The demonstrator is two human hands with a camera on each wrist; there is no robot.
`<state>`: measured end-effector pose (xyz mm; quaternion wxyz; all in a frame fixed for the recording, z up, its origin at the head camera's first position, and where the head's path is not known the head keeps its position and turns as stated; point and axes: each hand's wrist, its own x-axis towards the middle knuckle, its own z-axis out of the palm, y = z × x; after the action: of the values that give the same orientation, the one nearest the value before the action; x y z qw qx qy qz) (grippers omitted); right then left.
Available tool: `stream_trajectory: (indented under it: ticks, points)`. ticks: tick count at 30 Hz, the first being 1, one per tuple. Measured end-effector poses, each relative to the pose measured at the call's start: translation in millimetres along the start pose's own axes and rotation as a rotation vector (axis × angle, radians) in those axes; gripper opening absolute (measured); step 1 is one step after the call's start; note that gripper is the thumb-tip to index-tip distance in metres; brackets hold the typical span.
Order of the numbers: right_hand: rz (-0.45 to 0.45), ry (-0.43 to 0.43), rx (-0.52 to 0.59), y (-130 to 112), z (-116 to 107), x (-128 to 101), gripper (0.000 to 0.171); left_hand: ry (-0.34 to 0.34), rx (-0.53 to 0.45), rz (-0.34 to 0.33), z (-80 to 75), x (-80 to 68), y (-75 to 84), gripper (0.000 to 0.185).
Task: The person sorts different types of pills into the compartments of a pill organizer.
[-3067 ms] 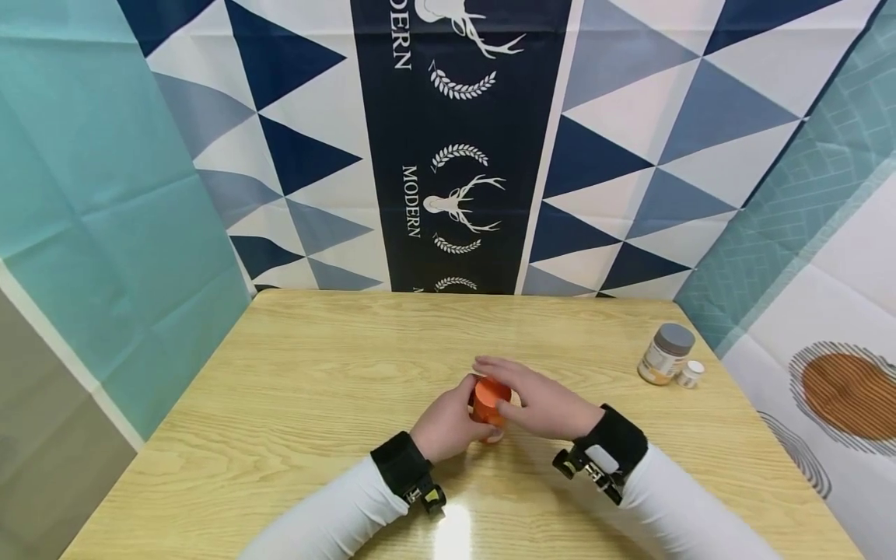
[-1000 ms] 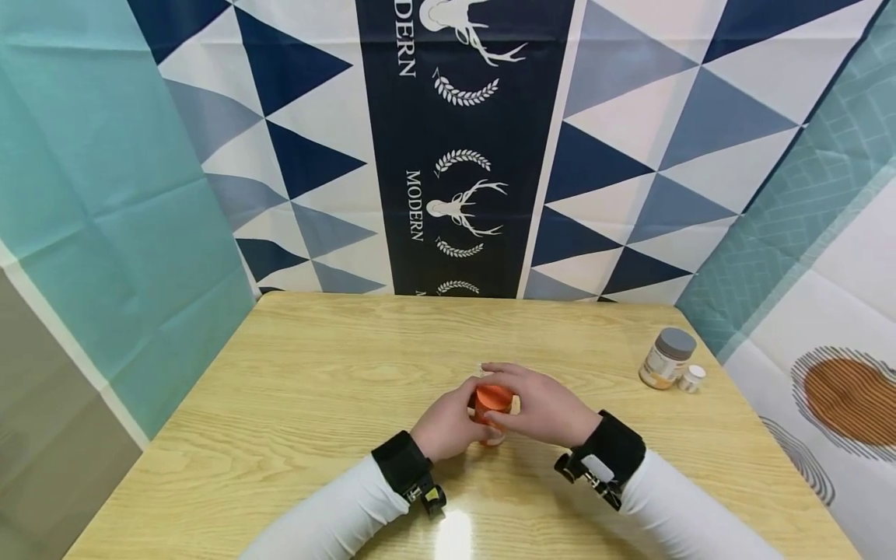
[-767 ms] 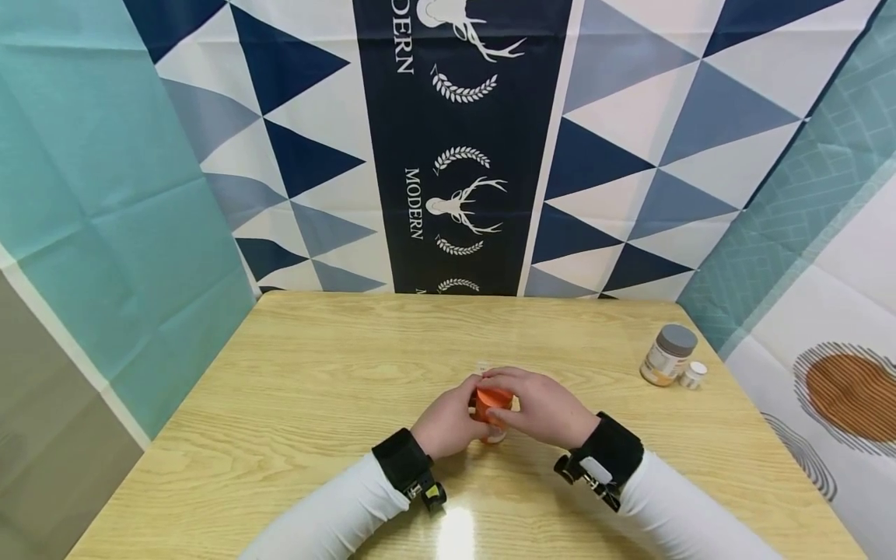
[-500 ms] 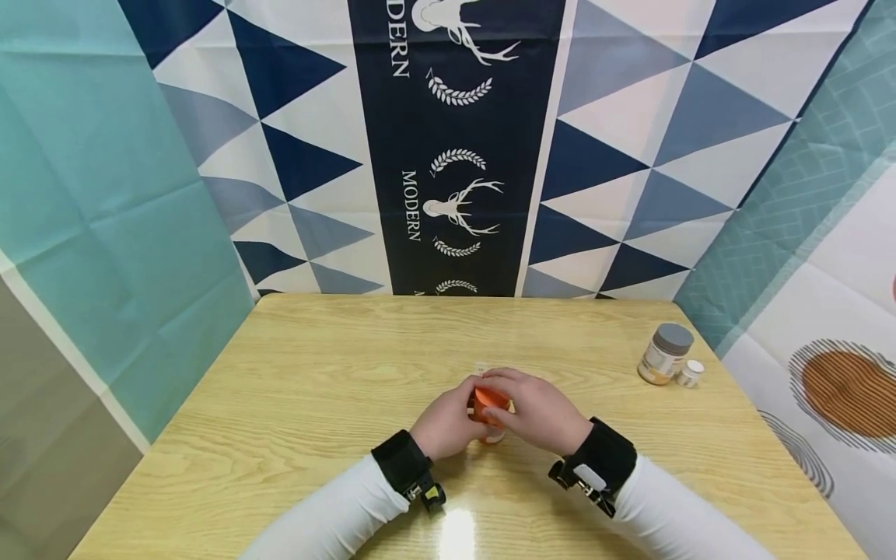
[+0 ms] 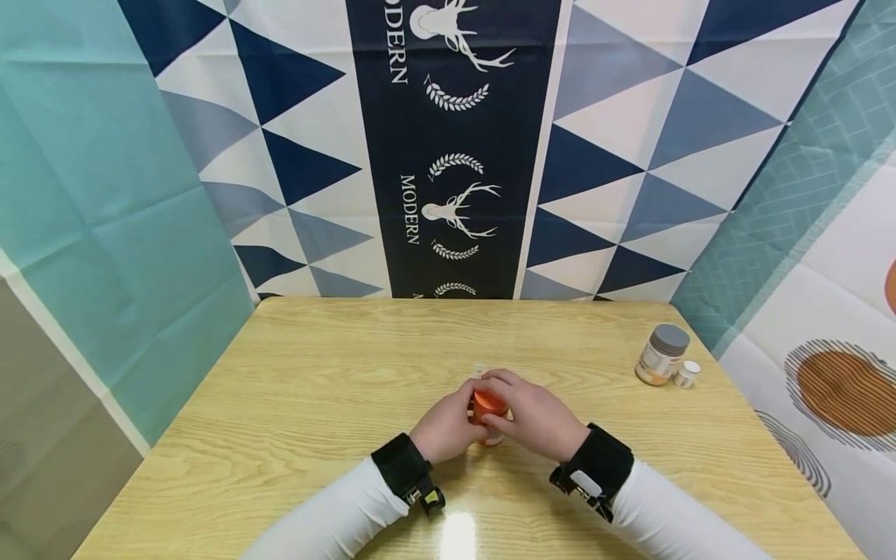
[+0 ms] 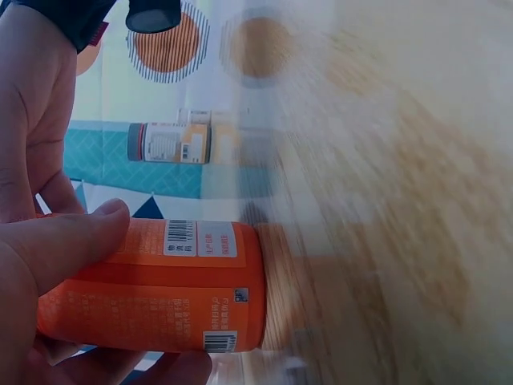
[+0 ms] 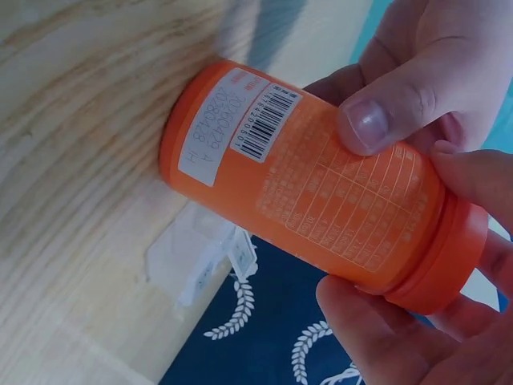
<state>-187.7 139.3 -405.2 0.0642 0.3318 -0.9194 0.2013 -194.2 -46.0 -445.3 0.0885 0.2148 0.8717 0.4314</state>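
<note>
An orange plastic bottle [image 7: 304, 172] with printed labels and barcodes stands upright on the wooden table, with an orange screw lid [image 7: 449, 261] on it. My left hand [image 5: 442, 424] grips the bottle's body; its thumb [image 6: 96, 228] lies along the label in the left wrist view. From above, my right hand [image 5: 539, 420] holds the lid between thumb and curled fingers. The two hands meet closely around the bottle, and much of it is hidden behind them in the head view.
Right behind the bottle sits a small whitish translucent object [image 7: 192, 257], partly covered by my right hand in the head view. At the table's [image 5: 336, 342] right edge stand a grey-lidded jar [image 5: 661, 355] and a small white bottle [image 5: 687, 375]. Patterned cloths hang behind and beside the table.
My right hand has settled from loosely over the lid to fingers curled round it, and its wrist has swung left and slightly down. My left hand has stayed around the bottle.
</note>
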Motion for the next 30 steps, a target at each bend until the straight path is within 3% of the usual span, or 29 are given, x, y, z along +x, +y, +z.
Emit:
stream_trajectory:
  ticks: [6,11,15,19,25,30]
  points:
    - [-0.017,0.064,0.023,7.1,-7.8,-10.1,0.045,-0.017,0.025,0.008,-0.4,-3.7,6.1,0.07]
    - [0.051,0.176,0.012,31.8,-27.3,-22.3,0.044,0.082,0.292,0.072,-8.7,-6.2,6.4,0.082]
    - [0.185,0.202,-0.032,67.6,-45.4,-30.6,0.044,0.164,0.556,0.124,-19.2,-8.2,0.9,0.085]
    - [0.319,0.218,-0.097,105.4,-60.8,-40.7,0.043,0.197,0.718,0.126,-26.3,-12.2,-6.4,0.089]
    - [0.453,0.232,-0.152,134.2,-73.7,-47.2,0.046,0.194,0.781,0.089,-31.4,-16.2,-10.8,0.091]
    - [0.487,0.222,-0.166,142.3,-71.9,-43.8,0.048,0.207,0.781,0.132,-33.2,-14.5,-7.8,0.09]
